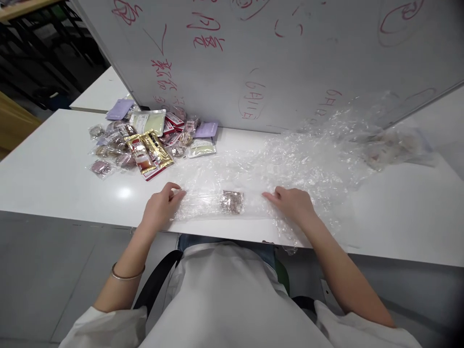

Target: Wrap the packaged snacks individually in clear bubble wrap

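Note:
On the white table a small brown wrapped snack lies on a clear plastic bag or under its film; I cannot tell which. My left hand is closed, thumb and fingers pinching the bag's left edge. Opposite it, my right hand pinches the film to the right of the snack. Between the two hands the plastic is spread flat along the table's front edge. More crumpled clear plastic continues behind and beside my right hand.
A heap of small packets, with gold sachets, a pale green pouch and purple packets, lies on the table at the back left. A whiteboard with red writing stands behind. Bagged items rest at the back right.

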A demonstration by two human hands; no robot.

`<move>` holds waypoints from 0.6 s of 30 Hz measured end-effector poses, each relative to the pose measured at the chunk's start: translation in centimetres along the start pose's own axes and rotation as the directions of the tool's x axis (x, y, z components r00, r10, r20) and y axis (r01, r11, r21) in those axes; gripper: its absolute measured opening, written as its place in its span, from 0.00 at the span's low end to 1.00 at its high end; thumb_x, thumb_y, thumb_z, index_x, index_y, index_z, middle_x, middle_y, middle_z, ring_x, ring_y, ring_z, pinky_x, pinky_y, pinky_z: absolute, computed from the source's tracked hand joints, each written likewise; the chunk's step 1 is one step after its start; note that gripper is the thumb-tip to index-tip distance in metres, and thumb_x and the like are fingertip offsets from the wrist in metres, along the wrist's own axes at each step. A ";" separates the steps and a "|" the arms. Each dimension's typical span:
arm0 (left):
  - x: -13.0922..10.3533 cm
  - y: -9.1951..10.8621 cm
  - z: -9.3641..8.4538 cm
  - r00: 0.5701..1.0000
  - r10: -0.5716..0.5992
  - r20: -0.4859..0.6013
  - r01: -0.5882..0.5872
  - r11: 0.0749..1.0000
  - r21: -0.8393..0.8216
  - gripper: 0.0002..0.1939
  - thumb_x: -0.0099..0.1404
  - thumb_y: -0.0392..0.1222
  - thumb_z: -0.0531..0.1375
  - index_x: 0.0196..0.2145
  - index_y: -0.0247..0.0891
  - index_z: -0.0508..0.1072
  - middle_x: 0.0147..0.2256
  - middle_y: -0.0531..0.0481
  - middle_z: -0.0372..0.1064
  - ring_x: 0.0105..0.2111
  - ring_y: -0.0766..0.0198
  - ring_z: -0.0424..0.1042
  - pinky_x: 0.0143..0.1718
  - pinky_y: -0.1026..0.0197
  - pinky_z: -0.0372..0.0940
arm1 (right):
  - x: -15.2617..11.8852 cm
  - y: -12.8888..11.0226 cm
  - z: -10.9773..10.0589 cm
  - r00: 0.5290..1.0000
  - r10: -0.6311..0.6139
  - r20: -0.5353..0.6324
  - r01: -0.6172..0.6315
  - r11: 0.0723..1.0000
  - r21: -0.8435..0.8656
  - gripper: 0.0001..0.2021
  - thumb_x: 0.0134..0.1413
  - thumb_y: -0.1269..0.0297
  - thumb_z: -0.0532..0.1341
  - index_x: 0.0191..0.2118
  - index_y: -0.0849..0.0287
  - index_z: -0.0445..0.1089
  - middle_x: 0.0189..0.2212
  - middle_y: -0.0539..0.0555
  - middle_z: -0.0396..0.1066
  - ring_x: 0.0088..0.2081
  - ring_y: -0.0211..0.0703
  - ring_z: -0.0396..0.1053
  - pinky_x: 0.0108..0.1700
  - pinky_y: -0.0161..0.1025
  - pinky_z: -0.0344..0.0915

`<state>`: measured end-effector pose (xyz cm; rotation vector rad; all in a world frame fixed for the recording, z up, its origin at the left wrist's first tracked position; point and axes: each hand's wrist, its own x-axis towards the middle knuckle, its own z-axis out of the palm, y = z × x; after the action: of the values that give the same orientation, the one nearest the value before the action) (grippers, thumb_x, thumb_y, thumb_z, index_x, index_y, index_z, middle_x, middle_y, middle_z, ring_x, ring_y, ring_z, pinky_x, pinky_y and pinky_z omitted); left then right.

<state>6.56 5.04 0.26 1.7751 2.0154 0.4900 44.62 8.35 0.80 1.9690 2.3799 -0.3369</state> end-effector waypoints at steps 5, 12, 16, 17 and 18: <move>-1.6 0.2 -0.3 0.960 0.171 -0.220 -0.095 0.942 0.321 0.19 0.71 0.48 0.52 0.55 0.37 0.68 0.47 0.36 0.70 0.44 0.48 0.74 0.41 0.51 0.68 | -1.4 -0.4 -0.3 0.890 -0.137 -0.434 0.099 0.989 -0.109 0.25 0.62 0.44 0.55 0.43 0.65 0.72 0.33 0.64 0.75 0.34 0.54 0.73 0.34 0.46 0.67; -3.5 0.9 0.1 0.690 0.716 0.106 -0.723 0.673 0.158 0.23 0.71 0.43 0.56 0.62 0.44 0.63 0.63 0.42 0.61 0.66 0.48 0.57 0.65 0.39 0.56 | -3.6 -1.4 2.0 0.604 -0.716 -0.349 0.695 0.688 -0.208 0.24 0.61 0.75 0.55 0.63 0.67 0.61 0.57 0.64 0.69 0.60 0.51 0.66 0.59 0.49 0.69; -2.6 -0.5 0.3 0.767 0.622 0.159 -0.631 0.776 0.004 0.19 0.74 0.42 0.49 0.58 0.41 0.70 0.59 0.44 0.68 0.63 0.54 0.63 0.63 0.44 0.61 | -3.2 -0.6 2.9 0.628 -0.682 -0.374 0.677 0.716 -0.169 0.20 0.62 0.80 0.52 0.56 0.64 0.69 0.53 0.61 0.74 0.55 0.49 0.71 0.55 0.47 0.72; -2.4 -1.1 0.0 0.782 0.600 0.171 -0.600 0.798 -0.053 0.19 0.74 0.43 0.49 0.57 0.42 0.71 0.58 0.46 0.69 0.62 0.55 0.64 0.63 0.45 0.62 | -3.2 -0.3 2.6 0.639 -0.665 -0.386 0.674 0.726 -0.134 0.19 0.62 0.79 0.52 0.54 0.63 0.71 0.51 0.60 0.75 0.53 0.48 0.73 0.53 0.46 0.74; -2.2 -1.8 -0.2 0.795 0.581 0.175 -0.570 0.814 -0.115 0.18 0.74 0.44 0.49 0.55 0.42 0.73 0.57 0.47 0.70 0.61 0.55 0.65 0.63 0.45 0.61 | -3.3 -0.1 2.2 0.655 -0.641 -0.400 0.667 0.739 -0.092 0.17 0.62 0.78 0.53 0.51 0.62 0.72 0.47 0.59 0.77 0.50 0.48 0.75 0.49 0.45 0.75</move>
<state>5.21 2.59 -0.31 2.2937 1.2790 0.5066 44.92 4.74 -0.80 1.1731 3.3495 0.0096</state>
